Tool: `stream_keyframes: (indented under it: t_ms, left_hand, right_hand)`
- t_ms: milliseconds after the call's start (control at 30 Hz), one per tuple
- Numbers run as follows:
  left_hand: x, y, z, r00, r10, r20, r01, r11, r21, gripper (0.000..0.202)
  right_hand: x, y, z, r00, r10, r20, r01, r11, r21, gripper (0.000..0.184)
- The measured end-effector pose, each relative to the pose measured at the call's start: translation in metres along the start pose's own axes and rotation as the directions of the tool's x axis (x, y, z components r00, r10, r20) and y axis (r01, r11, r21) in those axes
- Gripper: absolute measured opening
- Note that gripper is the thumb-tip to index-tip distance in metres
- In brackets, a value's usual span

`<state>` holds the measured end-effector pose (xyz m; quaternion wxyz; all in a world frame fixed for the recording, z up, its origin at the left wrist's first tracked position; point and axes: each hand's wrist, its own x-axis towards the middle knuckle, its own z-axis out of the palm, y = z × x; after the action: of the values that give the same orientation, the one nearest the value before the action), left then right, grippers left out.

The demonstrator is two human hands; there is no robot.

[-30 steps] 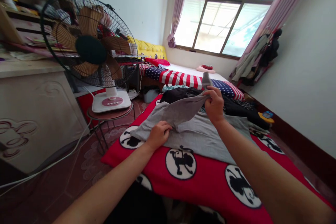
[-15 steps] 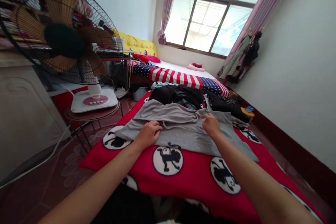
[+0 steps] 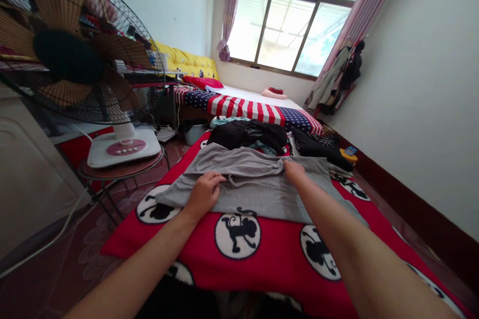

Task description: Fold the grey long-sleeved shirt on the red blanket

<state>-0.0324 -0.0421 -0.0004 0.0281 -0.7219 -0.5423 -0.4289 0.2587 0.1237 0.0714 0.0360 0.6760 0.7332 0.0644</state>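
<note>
A grey garment [image 3: 254, 194], probably a shirt, lies spread wide and wrinkled on a red blanket [image 3: 194, 249] with round monkey prints. On its left part rests my left hand [image 3: 205, 192], fingers stretched over the cloth beside a small fold. My right hand [image 3: 294, 170] is closed at the garment's upper right, thumb and fingers pinching the fabric where a crease ends. A long wrinkle runs between the two hands. Just beyond the garment lies a heap of dark clothes [image 3: 247, 133].
At left a fan [image 3: 67, 57] stands on a round stool [image 3: 121, 172]. More black clothing [image 3: 318, 149] lies at the right, near a yellow item [image 3: 349, 155]. Behind is a bed with a striped, starred cover [image 3: 243, 108]. Coats [image 3: 337, 77] hang by the right wall.
My right hand has closed its pointing finger down onto the fabric. My left hand has shifted slightly left on the garment. The view has turned a little.
</note>
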Motion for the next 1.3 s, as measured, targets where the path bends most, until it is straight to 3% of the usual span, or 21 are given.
stream_keyframes:
  t_ms: [100, 200, 367, 500, 600, 700, 833, 933, 1100, 1200, 1300]
  left_hand:
    - [0.002, 0.002, -0.006, 0.987, -0.052, -0.153, 0.062, 0.996, 0.057, 0.035]
    - [0.003, 0.007, -0.008, 0.978, -0.087, -0.189, 0.107, 0.990, 0.097, 0.036]
    - [0.003, 0.015, -0.005, 0.996, -0.049, -0.076, 0.059, 0.989, 0.138, 0.013]
    - [0.002, 0.015, -0.003, 1.000, -0.019, -0.023, 0.023, 0.981, 0.191, 0.010]
    - [0.002, 0.012, -0.001, 0.998, 0.012, 0.054, -0.021, 0.984, 0.179, 0.015]
    - [0.001, 0.009, 0.001, 0.983, 0.086, 0.163, -0.104, 0.989, 0.105, 0.021]
    - [0.000, 0.009, 0.004, 0.961, 0.132, 0.245, -0.153, 0.986, 0.068, 0.044]
    - [0.002, 0.011, 0.007, 0.942, 0.131, 0.310, -0.172, 0.979, 0.108, 0.048]
    - [0.012, 0.015, 0.012, 0.936, 0.090, 0.340, -0.149, 0.977, 0.152, 0.045]
    - [0.019, 0.016, 0.015, 0.931, 0.042, 0.363, -0.118, 0.975, 0.189, 0.047]
    - [0.021, 0.017, 0.020, 0.951, -0.022, 0.309, -0.058, 0.967, 0.250, 0.060]
  right_hand:
    - [-0.001, 0.017, -0.004, 0.999, 0.023, -0.036, -0.023, 1.000, -0.004, 0.031]
    - [-0.005, 0.032, -0.009, 0.995, 0.037, -0.095, -0.039, 0.999, -0.014, 0.032]
    - [-0.009, 0.033, -0.008, 0.990, 0.020, -0.141, -0.022, 1.000, -0.014, 0.037]
    - [-0.009, 0.020, 0.001, 0.982, -0.120, -0.143, 0.119, 0.993, -0.017, 0.036]
    - [-0.008, 0.014, 0.008, 0.957, -0.261, -0.130, 0.260, 0.965, -0.020, 0.038]
    - [-0.007, 0.014, 0.011, 0.940, -0.316, -0.127, 0.317, 0.948, -0.010, 0.039]
    - [-0.009, 0.026, 0.003, 0.939, -0.271, -0.212, 0.279, 0.960, 0.006, 0.038]
    - [-0.011, 0.036, -0.005, 0.942, -0.217, -0.257, 0.229, 0.973, 0.016, 0.039]
    - [-0.017, 0.035, 0.003, 0.943, -0.304, -0.136, 0.310, 0.950, 0.027, 0.026]
    - [-0.020, 0.026, 0.014, 0.926, -0.360, -0.117, 0.365, 0.931, 0.026, 0.040]
    - [-0.021, 0.020, 0.016, 0.924, -0.343, -0.167, 0.352, 0.935, 0.031, 0.050]
